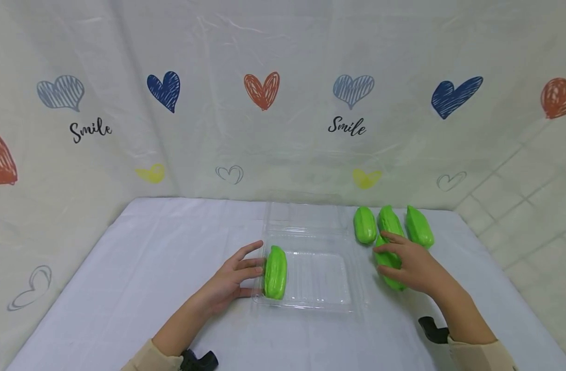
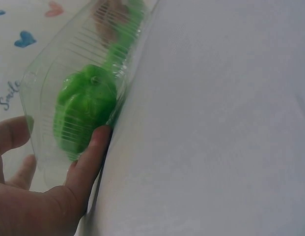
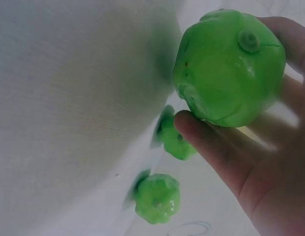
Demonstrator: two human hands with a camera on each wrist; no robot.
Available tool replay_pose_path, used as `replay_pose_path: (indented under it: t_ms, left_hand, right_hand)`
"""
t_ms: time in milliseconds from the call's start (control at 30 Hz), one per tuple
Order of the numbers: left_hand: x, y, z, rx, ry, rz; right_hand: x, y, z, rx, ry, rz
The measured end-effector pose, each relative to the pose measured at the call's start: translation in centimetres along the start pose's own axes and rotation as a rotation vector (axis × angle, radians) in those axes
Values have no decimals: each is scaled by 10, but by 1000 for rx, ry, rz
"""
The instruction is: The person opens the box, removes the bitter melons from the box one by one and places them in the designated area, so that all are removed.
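Note:
A clear plastic clamshell box (image 1: 316, 278) lies with its lid laid back, and one glossy, ribbed green vegetable (image 1: 276, 273) sits along its left side. The left hand (image 1: 233, 278) rests against the box's left wall, fingers and thumb extended; its thumb (image 2: 96, 142) presses low on the wall in the left wrist view. Right of the box, the right hand (image 1: 410, 260) holds another green vegetable (image 3: 226, 69), thumb on one side and fingers on the other. Whether that one touches the table cannot be told.
Three more green vegetables, the left (image 1: 365, 225), middle (image 1: 389, 219) and right (image 1: 419, 226), lie in a row at the table's back right. A white cloth covers the table (image 1: 181, 247). A heart-printed curtain (image 1: 292, 139) hangs behind.

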State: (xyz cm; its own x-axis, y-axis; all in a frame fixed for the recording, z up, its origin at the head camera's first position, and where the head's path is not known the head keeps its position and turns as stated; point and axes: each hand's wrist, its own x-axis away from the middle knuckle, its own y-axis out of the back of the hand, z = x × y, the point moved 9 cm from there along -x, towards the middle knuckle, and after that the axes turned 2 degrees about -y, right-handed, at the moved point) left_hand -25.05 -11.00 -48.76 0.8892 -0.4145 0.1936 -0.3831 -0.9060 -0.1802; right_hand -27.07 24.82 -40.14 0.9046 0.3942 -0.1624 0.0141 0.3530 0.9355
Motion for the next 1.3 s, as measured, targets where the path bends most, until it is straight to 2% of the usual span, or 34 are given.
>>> replay_pose_path:
  t_ms: [733, 900, 1300]
  left_hand:
    - [0, 0, 0, 6, 11, -10]
    - [0, 2, -1, 10, 12, -19]
    - [0, 1, 0, 12, 15, -12]
  right_hand:
    - [0, -7, -1, 14, -34, 29]
    - [0, -7, -3, 24, -68, 59]
    - [2, 7, -2, 101, -142, 69]
